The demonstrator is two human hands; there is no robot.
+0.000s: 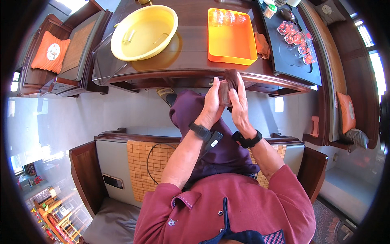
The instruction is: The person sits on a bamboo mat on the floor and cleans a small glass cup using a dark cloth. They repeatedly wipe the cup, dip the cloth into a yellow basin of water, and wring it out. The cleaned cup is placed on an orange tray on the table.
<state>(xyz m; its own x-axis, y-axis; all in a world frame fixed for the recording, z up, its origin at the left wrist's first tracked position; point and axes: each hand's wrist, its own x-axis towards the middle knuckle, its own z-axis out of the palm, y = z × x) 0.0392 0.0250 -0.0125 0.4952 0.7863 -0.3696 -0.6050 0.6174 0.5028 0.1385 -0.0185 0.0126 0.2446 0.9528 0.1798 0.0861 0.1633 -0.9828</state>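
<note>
My left hand (pixel 211 99) holds a clear drinking glass (pixel 224 94) above my lap, just in front of the table edge. Pressed against that glass, a dark brown cloth (pixel 232 79) is gripped by my right hand (pixel 240 102). Fingers cover much of the glass. Beyond my hands, an orange plastic tray (pixel 233 45) on the table holds several clear glasses (pixel 217 18) along its far side. To the left stands a pale yellow plastic basin (pixel 143 58), with a clear glass (pixel 129 36) and another glass (pixel 160 38) lying inside.
The dark wooden table (pixel 192 45) spans the front. At its right, a black tea tray (pixel 281 58) bears several red-patterned glasses (pixel 294 33), a dark teapot (pixel 287 14) and a toothpick jar (pixel 270 11). An orange cloth (pixel 262 45) lies between the trays. A phone (pixel 113 181) rests on the seat.
</note>
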